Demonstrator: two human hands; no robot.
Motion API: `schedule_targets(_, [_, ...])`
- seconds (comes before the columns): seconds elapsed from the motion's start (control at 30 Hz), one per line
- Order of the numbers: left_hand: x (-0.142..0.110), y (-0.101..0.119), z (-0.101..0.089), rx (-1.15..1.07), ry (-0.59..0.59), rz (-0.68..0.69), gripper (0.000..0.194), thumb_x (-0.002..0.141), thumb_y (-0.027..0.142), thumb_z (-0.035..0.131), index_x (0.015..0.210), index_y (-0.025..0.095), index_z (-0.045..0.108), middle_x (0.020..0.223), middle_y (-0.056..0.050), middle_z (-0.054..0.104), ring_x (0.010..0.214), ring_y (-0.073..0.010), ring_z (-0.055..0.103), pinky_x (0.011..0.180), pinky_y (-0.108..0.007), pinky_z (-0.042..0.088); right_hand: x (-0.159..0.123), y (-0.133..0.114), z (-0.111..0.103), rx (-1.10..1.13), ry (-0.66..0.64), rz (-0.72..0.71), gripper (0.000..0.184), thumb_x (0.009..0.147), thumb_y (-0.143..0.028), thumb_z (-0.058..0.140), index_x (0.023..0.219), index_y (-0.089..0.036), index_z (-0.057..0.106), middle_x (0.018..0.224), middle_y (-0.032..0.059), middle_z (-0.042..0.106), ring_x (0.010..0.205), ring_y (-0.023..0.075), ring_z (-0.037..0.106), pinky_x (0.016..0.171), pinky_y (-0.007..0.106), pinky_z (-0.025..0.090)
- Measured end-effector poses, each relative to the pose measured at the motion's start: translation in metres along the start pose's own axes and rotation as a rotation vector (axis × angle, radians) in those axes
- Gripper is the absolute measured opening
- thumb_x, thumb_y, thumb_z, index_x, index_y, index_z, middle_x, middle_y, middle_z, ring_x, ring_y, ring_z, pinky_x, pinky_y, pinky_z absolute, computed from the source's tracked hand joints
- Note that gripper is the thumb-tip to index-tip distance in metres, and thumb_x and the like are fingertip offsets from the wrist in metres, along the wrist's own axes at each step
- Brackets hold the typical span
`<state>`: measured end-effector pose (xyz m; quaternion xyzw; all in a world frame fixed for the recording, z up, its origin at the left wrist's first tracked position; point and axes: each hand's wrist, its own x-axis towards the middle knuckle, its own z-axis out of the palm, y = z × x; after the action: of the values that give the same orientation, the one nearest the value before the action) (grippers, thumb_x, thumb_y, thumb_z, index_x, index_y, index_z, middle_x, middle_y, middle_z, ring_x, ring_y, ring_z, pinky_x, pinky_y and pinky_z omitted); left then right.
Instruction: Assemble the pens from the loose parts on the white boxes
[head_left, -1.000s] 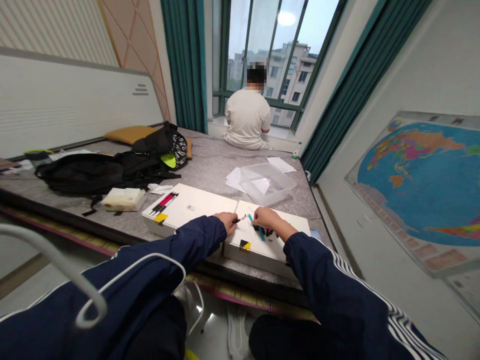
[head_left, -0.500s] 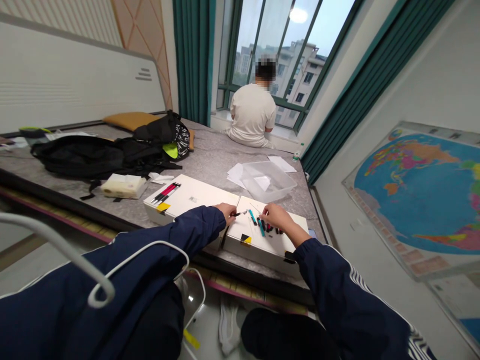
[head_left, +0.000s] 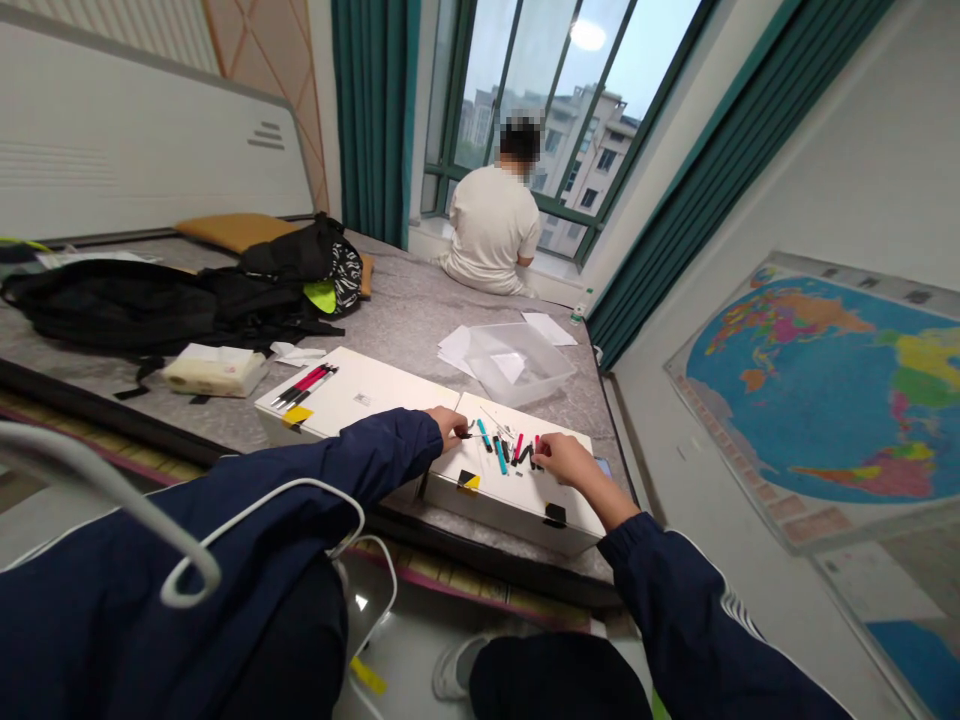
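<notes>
My left hand (head_left: 449,428) is closed in a pinch on a small black pen part with a thin tip, above the right-hand white box (head_left: 487,478). On that box lie loose pen parts: turquoise barrels (head_left: 500,456), a red barrel (head_left: 517,447), black pieces and thin pale refills. At their right side, my right hand (head_left: 568,461) has its fingers together on a red and black pen part (head_left: 536,443), partly hidden by the fingertips. Several whole pens (head_left: 306,384), red, black and silver, lie side by side on the left-hand white box (head_left: 390,388).
Behind the boxes are a clear plastic tub (head_left: 517,375) and white papers (head_left: 550,328). A tissue pack (head_left: 215,370) and black backpack (head_left: 150,305) lie leftward on the grey bed. A person (head_left: 495,225) sits facing the window. A white cable (head_left: 300,486) crosses my left sleeve.
My right hand has moved from above the middle of the pen parts to their right side, lower down. The left hand still pinches its black pen part. The view has shifted slightly.
</notes>
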<state>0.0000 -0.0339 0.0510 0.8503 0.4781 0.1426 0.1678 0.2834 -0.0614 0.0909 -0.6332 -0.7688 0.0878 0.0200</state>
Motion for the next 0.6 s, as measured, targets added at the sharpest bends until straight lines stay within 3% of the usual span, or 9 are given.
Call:
schedule_targets(0.13, [0.008, -0.001, -0.001, -0.176, -0.091, 0.123, 0.019, 0.066, 0.024, 0.065, 0.084, 0.022, 0.071, 0.08, 0.002, 0.071, 0.06, -0.0105, 0.062, 0.066, -0.019, 0.044, -0.022, 0.0, 0.005, -0.023, -0.075, -0.002, 0.013, 0.072, -0.033, 0.066, 0.073, -0.02, 0.067, 0.075, 0.0068, 0.067, 0.071, 0.0192, 0.06, 0.056, 0.025, 0.032])
schedule_targets(0.37, [0.022, 0.004, 0.0, -0.153, -0.132, 0.168, 0.018, 0.065, 0.025, 0.065, 0.081, 0.021, 0.07, 0.079, 0.002, 0.071, 0.06, -0.0095, 0.062, 0.065, -0.018, 0.043, -0.062, 0.003, 0.035, 0.059, -0.11, -0.006, 0.013, 0.076, -0.034, 0.061, 0.078, -0.022, 0.067, 0.076, 0.0049, 0.068, 0.071, 0.018, 0.06, 0.055, 0.024, 0.031])
schedule_targets(0.6, [0.017, 0.019, -0.003, -0.156, -0.048, 0.133, 0.02, 0.066, 0.027, 0.063, 0.083, 0.019, 0.07, 0.08, 0.001, 0.071, 0.06, -0.0103, 0.062, 0.064, -0.019, 0.044, -0.05, -0.004, 0.031, 0.117, -0.082, -0.047, 0.01, 0.075, -0.029, 0.062, 0.078, -0.02, 0.066, 0.076, 0.0033, 0.067, 0.07, 0.0157, 0.059, 0.059, 0.023, 0.033])
